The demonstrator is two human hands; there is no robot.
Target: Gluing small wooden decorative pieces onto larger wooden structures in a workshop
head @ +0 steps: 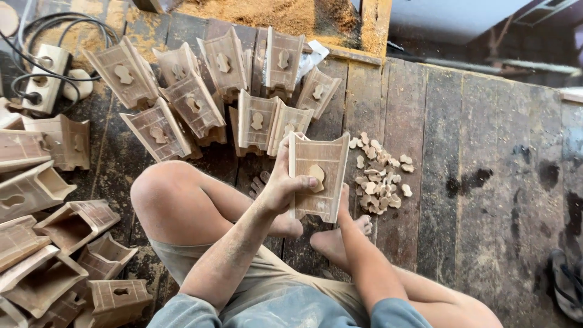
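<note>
Wooden box (317, 176), a small tapered piece with scored lines and a keyhole-shaped cutout, is held upright above the person's crossed legs, just in front of the bare feet. It is gripped along its near edge by the left hand (280, 185), the fingers wrapped firmly round the side and the thumb pressed across the face beside the cutout, where a pale insert appears to be seated. The right hand (344, 200) is almost wholly hidden behind the box, and whether it is closed on the back or only braced against it cannot be told. Both forearms are stretched forward and angled inward to meet at the box, dusted with sawdust.

The step in hand is judged to be the fitting or pressing of a shaped plug into the cutout; firm thumb pressure with the box steadied from behind would be called for next.

Just right of the box, a heap of small cutout pieces (380, 176) is spread on the dark plank floor (480, 158). Beyond the box, a cluster of similar boxes (212, 97) is stood in rows. Well to the left of it, more boxes (54, 243) are piled on their sides, open mouths showing. Further left and beyond, a power strip (45, 76) with black cables is lying, and sawdust (273, 15) is heaped past the standing rows.
</note>
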